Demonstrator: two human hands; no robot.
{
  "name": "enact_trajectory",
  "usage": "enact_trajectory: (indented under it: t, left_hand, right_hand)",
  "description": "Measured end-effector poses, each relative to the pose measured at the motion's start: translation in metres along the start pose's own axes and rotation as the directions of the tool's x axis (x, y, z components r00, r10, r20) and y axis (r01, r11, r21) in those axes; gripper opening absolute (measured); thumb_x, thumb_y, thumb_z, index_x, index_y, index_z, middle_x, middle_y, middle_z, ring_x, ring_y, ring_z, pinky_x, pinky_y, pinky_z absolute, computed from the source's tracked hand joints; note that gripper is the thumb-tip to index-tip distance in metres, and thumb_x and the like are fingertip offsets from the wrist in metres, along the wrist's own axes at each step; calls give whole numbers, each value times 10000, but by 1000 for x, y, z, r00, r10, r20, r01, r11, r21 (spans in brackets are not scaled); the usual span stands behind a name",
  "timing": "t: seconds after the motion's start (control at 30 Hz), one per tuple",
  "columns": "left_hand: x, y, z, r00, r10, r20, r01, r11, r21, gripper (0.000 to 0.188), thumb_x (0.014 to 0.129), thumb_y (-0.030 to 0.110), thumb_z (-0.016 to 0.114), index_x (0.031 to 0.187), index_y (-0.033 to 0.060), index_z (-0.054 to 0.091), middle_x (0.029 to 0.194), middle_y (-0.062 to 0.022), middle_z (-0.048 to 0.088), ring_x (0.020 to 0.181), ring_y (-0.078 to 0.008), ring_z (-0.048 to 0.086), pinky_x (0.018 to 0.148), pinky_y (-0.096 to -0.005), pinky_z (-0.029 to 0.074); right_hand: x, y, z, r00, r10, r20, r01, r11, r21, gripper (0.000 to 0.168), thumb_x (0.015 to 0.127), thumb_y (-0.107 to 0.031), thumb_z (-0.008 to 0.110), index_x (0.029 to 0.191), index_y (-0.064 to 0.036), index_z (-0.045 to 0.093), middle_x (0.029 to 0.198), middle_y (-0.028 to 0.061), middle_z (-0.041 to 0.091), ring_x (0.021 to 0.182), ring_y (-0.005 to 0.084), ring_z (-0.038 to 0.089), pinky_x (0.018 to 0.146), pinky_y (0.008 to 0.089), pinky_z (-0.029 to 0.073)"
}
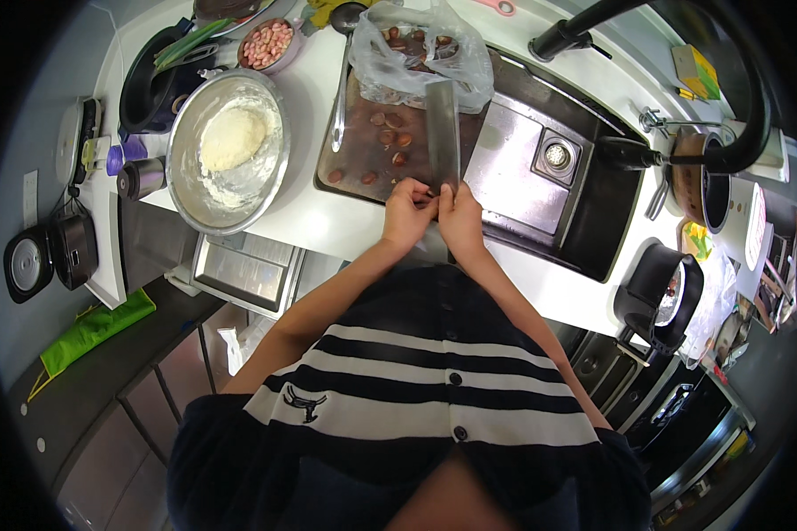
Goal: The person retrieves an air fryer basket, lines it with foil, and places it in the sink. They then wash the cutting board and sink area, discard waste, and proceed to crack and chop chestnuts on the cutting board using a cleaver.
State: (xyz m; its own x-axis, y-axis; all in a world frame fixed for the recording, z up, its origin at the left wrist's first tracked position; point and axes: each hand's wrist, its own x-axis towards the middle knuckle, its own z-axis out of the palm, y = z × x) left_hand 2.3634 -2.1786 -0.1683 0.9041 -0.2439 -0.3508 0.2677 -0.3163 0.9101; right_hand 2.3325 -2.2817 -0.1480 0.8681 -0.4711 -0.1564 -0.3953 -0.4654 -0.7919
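My right hand (461, 216) grips a cleaver (443, 126) low down, its broad blade pointing away from me over a brown cutting board (355, 149). Close against it, my left hand (406, 216) pinches a small brown piece, apparently a chestnut, mostly hidden by the fingers. Both hands meet at the board's near edge. Several loose chestnuts (399, 158) lie on the board to the left of the blade. Behind them, a clear plastic bag (378, 73) gapes at the top and holds more chestnuts (415, 46).
A metal bowl (275, 192) with dough (232, 139) and flour stands left, near a bowl of pinkish beans or nuts (267, 45). A ladle (340, 99) lies along the board. Right are the sink (511, 159), a black faucet (564, 40) and a black air-fryer-like basket (644, 285).
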Motion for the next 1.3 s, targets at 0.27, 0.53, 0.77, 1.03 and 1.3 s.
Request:
enact_trajectory:
  t: [0.27,0.53,0.77,1.03,1.3]
  left_hand:
    - [-10,27,7,950,200,240,-63,874,-481,295,814,-80,574,1065,19,456,1000,-75,569,859,-120,585,779,-250,494]
    - [-80,189,179,533,96,841,336,888,-314,235,851,65,604,1051,-3,501,1005,-114,583,902,-172,607,806,-269,513]
    - [-138,246,348,524,184,831,77,962,-262,398,847,155,635,1114,-83,460,1032,-166,576,797,-175,631,689,-252,530]
    - [-94,179,202,649,387,655,-223,920,-322,199,905,72,518,1094,12,515,1077,-66,542,805,-132,608,650,-225,492]
    - [-41,20,-48,890,436,-131,-324,810,489,205,774,24,621,970,22,559,937,-122,543,715,-218,575,647,-318,479]
  right_hand:
    - [-24,29,-72,958,255,-132,-213,938,273,262,914,-230,492,875,29,512,644,188,562,573,311,565,570,393,450]
    - [-82,86,-117,939,262,-225,-176,923,341,212,855,-127,499,956,52,551,767,190,613,691,297,605,587,372,462]
    - [-122,96,-163,901,288,-325,-165,919,358,216,826,-74,535,990,65,540,822,185,631,737,215,615,615,335,475]
    - [-109,97,-179,873,401,-279,-263,867,422,205,887,-176,514,863,27,522,685,223,563,620,365,567,586,419,438]
    - [-50,62,-124,962,266,-60,-203,846,493,227,918,-218,511,870,4,517,552,66,507,414,134,480,426,295,400]
